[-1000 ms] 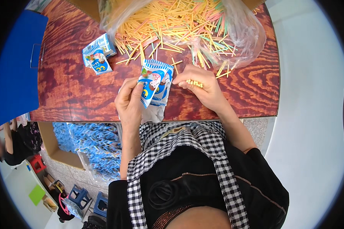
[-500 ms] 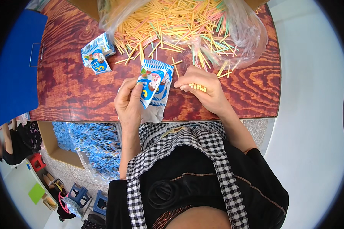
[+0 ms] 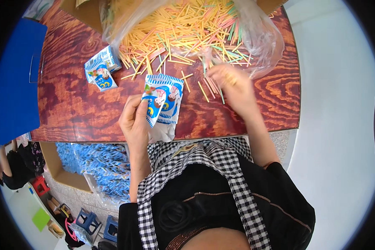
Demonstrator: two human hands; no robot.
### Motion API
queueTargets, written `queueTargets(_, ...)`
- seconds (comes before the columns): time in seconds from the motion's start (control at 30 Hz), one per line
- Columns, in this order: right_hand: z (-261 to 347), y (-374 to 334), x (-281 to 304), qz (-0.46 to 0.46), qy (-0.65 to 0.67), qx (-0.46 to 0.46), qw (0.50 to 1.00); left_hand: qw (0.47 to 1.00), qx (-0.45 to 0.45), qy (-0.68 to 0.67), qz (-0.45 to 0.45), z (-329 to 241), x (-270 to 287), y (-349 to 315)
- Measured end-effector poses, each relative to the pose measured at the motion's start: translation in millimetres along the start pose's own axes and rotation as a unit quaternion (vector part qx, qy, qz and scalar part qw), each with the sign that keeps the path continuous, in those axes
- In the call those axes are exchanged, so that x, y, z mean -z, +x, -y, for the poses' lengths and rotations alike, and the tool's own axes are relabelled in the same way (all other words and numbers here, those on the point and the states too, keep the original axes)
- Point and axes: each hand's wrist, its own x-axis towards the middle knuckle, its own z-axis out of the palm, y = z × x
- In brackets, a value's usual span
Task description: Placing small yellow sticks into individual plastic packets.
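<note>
My left hand point(image 3: 132, 116) pinches a few blue-and-white printed packets point(image 3: 166, 100) by their left edge, fanned over one another just above the table's near edge. To their right, my right hand point(image 3: 239, 92) is closed around a bunch of short yellow sticks point(image 3: 231, 78); motion blurs its fingers. That hand is at the near fringe of a big heap of thin yellow, pink and green sticks point(image 3: 175, 31). Loose sticks point(image 3: 203, 91) lie between the two hands on the wood-grain table point(image 3: 79, 108).
More packets point(image 3: 101, 74) lie at the table's left. Clear plastic sheeting point(image 3: 264, 41) edges the heap, with a cardboard box point(image 3: 81, 14) behind. Below the table, an open carton point(image 3: 73, 177) stands beside a mass of blue packets point(image 3: 102, 160). A person point(image 3: 16, 166) is at far left.
My right hand has moved away from the packets, right and slightly up toward the stick heap, still gripping the yellow sticks. Several loose sticks now show beside it. My left hand keeps its packets.
</note>
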Motion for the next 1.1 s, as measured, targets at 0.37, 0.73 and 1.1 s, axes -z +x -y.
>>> queueTargets(0.37, -49, 26, 65, 0.049, -0.35, -0.085, 0.932, 1.0, -0.015, -0.004, 0.016, -3, -7, 4)
queueTargets(0.73, -62, 46, 55, 0.108, -0.506, -0.08, 0.852, 1.0, -0.013, -0.014, 0.015, -8, -13, 2)
queueTargets(1.1, -54, 58, 89, 0.021, 0.073, -0.344, 0.936, 1.0, 0.007, -0.018, -0.003, -6, 0, -2)
